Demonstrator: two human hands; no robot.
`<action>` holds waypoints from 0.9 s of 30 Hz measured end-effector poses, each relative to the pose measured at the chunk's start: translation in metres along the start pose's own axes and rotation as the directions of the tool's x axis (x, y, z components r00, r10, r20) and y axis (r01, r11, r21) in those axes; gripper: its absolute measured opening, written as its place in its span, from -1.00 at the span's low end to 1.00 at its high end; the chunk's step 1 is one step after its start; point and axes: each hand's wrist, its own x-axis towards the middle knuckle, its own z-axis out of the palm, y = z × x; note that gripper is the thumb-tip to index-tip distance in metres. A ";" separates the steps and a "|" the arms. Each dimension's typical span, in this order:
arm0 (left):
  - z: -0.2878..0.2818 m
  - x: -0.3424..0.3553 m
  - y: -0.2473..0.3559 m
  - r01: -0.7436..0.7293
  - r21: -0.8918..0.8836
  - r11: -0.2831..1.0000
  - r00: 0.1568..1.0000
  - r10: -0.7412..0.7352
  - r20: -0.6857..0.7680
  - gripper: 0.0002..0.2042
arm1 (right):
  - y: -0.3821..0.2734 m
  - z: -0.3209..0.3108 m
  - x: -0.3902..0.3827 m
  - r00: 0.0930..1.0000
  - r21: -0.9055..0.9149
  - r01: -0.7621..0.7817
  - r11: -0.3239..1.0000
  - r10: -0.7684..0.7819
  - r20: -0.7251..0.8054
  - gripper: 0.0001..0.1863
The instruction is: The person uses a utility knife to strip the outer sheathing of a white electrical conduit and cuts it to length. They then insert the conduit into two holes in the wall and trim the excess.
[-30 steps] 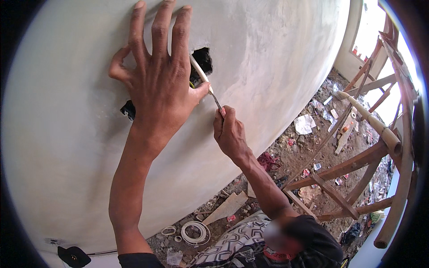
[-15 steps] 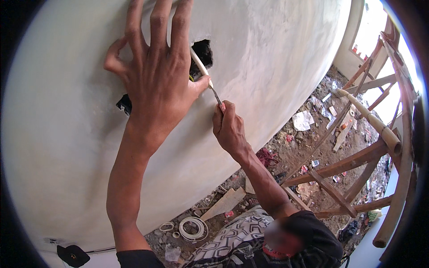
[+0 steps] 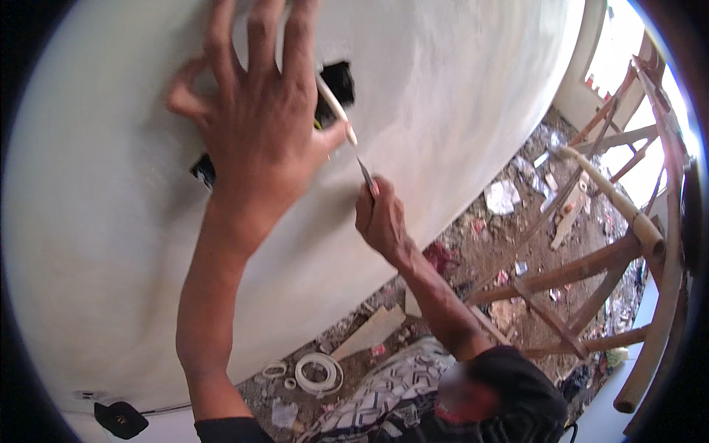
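My left hand point(image 3: 258, 125) is spread against a pale plastered wall point(image 3: 443, 81), fingers stretched, little finger bent, thumb pressing a white tube point(image 3: 332, 100). The tube lies across a ragged dark hole point(image 3: 340, 77), where a yellow-green wire shows. A second hole point(image 3: 203, 173) is partly hidden by that hand. Below the tube, my right hand point(image 3: 380, 214) is closed round a knife point(image 3: 368, 177), its blade pointing up toward the tube's lower end, with a small gap between them.
Timber and bamboo scaffolding point(image 3: 628, 214) stands at the right by a bright window point(image 3: 620, 44). White coils point(image 3: 320, 373), boards point(image 3: 373, 332) and litter lie on the dirt ground along the wall's foot. A black object point(image 3: 120, 419) is at lower left.
My left hand sits a little higher in the picture. The blade, earlier touching the tube's end, now stands just short of it, my right hand having dropped slightly since the last frame.
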 end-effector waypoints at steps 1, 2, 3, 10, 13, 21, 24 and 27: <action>-0.017 0.003 0.002 0.003 0.022 1.000 0.999 -0.003 0.035 0.12 | -0.004 -0.001 -0.005 0.999 0.033 0.001 0.999 0.000 -0.037 -0.77; -0.025 0.005 0.002 -0.044 0.039 0.998 0.999 0.043 0.024 0.13 | -0.005 -0.001 -0.004 0.997 0.066 0.003 0.998 0.002 -0.074 -0.77; -0.029 0.003 0.002 -0.059 0.041 0.997 0.997 0.057 0.051 0.13 | -0.008 -0.004 -0.003 0.998 0.044 0.008 0.999 -0.005 -0.061 -0.79; -0.039 0.007 0.008 0.107 -0.075 0.991 0.967 -0.086 0.238 0.11 | -0.027 -0.027 0.015 0.998 0.073 -0.057 0.996 0.055 0.038 -0.82; -0.047 0.008 -0.001 0.099 -0.234 0.967 0.960 -0.031 0.278 0.10 | -0.034 -0.035 0.019 0.991 0.022 -0.097 0.995 0.095 0.093 -0.84; -0.047 0.006 0.002 0.098 -0.196 0.976 0.970 -0.050 0.238 0.13 | -0.038 -0.035 0.024 0.994 0.004 -0.056 0.998 0.056 0.096 -0.83; -0.038 0.004 0.002 0.062 -0.172 0.983 0.989 -0.037 0.144 0.14 | -0.041 -0.038 0.024 0.989 0.007 -0.087 0.996 0.085 0.119 -0.83; -0.034 0.005 -0.002 0.042 -0.115 0.992 0.985 -0.022 0.173 0.15 | -0.042 -0.040 0.024 0.987 0.002 -0.096 0.995 0.095 0.128 -0.83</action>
